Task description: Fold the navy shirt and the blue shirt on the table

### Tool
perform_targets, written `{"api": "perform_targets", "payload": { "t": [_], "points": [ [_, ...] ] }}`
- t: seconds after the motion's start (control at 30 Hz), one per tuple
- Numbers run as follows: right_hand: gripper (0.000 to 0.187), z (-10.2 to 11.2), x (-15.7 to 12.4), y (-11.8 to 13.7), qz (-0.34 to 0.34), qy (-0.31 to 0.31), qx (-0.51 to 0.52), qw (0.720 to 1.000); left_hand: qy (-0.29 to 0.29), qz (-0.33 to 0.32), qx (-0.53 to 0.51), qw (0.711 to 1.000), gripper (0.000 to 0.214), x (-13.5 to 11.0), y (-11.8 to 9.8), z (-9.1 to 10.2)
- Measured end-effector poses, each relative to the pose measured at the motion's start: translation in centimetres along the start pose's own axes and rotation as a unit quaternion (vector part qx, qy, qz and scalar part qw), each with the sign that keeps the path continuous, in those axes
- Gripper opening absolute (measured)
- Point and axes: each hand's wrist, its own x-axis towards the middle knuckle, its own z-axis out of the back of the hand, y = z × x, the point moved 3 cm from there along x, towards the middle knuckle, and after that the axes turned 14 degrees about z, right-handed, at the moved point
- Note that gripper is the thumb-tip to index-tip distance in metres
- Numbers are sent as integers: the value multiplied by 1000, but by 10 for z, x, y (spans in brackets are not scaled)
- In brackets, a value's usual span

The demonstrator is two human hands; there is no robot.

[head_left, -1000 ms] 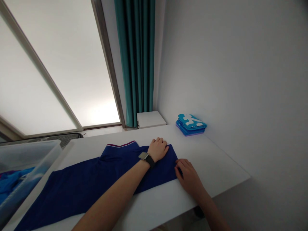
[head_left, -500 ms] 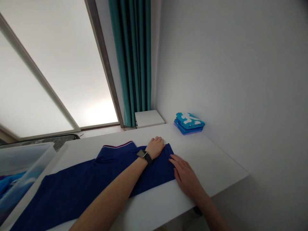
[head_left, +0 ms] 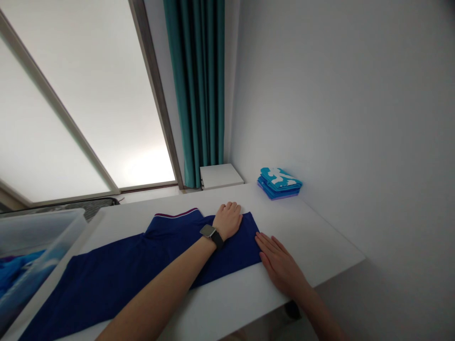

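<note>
Head view: hands (head_left: 228, 222) (head_left: 280, 263) touch blue shirt (head_left: 135, 265) (table's right corner (head_left: 357, 258) well apart)

Shirt (head_left: 152, 251) on table (head_left: 320, 241), bin (head_left: 64, 237) at left, cloth stack (head_left: 280, 183) behind right

Apparently a home, long teal fabric curtain (head_left: 201, 94) far, tall frosted white panels (head_left: 95, 94) left, folded blue fabric stack (head_left: 280, 184) right.

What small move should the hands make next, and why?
I'd probably have the right hand pinch the near end of the blue shirt's right-hand edge: its fingers lie extended at that edge, while the left hand rests palm down on the cloth further in, where it could likely steady the rest.
</note>
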Motion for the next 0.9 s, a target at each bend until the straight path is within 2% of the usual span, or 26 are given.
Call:
{"api": "perform_targets", "payload": {
  "t": [0.07,0.17,0.27,0.37,0.47,0.6,0.73,0.9],
  "points": [
    [46,-1,0,-3,-4,-16,19,1000,-5,-15,-16,1000,38,-19,-2,10],
    [47,-4,-1,-11,-29,-64,62,996,20,-53,-31,998,49,-53,-6,16],
    [48,-9,-4,-23,-87,-111,110,984,37,-73,-48,996,55,-83,-10,14],
    [48,-14,-6,-30,-117,-131,134,975,39,-83,-62,994,55,-101,-15,6],
    [48,-14,-6,-31,-106,-139,118,978,34,-64,-60,996,55,-105,-18,0],
    [50,-9,5,-23,-92,-123,41,987,30,-14,-41,999,54,-102,-17,0],
    [51,-6,35,-6,-78,-62,-32,994,36,19,-27,999,56,-100,-10,3],
    [51,-15,74,8,-42,15,-40,998,45,51,-17,998,56,-102,-6,-1]
  ]
}}
